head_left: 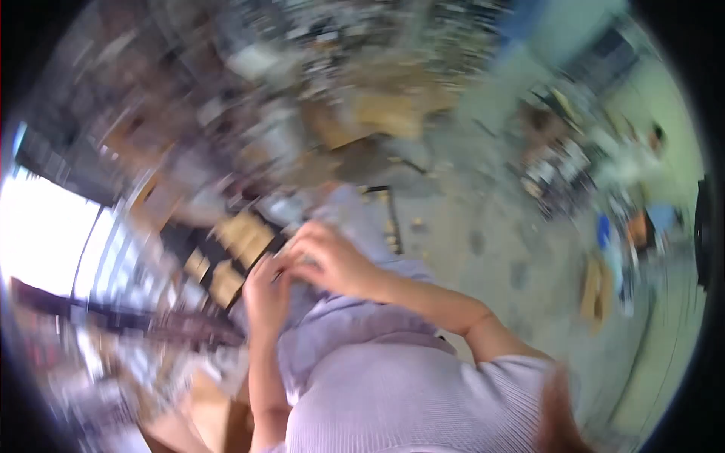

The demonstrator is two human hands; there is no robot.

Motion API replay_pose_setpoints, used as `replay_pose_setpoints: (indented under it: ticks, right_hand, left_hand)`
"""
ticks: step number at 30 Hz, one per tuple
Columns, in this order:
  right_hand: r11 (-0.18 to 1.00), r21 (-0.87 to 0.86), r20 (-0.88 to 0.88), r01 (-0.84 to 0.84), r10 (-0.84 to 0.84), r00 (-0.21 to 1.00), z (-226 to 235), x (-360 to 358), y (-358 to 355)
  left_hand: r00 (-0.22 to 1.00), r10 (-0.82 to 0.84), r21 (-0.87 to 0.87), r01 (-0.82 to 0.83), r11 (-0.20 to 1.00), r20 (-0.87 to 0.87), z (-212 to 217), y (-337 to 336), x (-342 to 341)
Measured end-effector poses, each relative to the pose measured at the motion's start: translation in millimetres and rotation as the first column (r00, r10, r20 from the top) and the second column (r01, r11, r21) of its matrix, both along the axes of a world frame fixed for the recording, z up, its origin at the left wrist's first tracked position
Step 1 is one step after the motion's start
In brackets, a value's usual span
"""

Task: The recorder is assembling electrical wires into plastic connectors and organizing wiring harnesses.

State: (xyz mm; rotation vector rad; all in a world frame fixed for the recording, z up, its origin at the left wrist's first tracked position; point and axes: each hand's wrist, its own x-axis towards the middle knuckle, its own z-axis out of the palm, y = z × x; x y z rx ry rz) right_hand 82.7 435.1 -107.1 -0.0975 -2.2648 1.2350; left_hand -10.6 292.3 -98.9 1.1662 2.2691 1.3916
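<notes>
- A small item (278, 275), held up a little left of the middle of the frame, just below mid-height.
- Look: a thin dark sliver is all that shows clearly; motion blur hides its kind and outline.
- State: mostly covered by the grip around it; whether whole or in parts cannot be told.
- Pose: its tilt is too blurred to read.

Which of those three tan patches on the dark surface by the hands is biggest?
The upper-right tan patch: it looks clearly larger than the lower tan patch and the leftmost tan patch, though blur hides detail.
</notes>
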Motion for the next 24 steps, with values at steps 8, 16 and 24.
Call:
replay_pose_setpoints:
  ticks: [8, 16, 24]
  right_hand:
    - [0.611, -0.681, 0.063, -0.404, 0.599, 0.799, -7, -146, -61]
    - [0.711, 0.418, 0.117, -0.565, 0.575, 0.81, -24, -244, -69]
    - [0.385, 0.867, 0.071, -0.318, 0.535, 0.842, -36, -241, -79]
  left_hand:
    - [0.893, 0.398, 0.152, -0.432, 0.889, 0.211, -36, -64, -46]
    - [0.821, 0.57, 0.032, -0.57, 0.821, 0.008, -51, -77, -69]
    - [0.79, 0.601, 0.004, -0.605, 0.796, -0.123, -61, -70, -69]
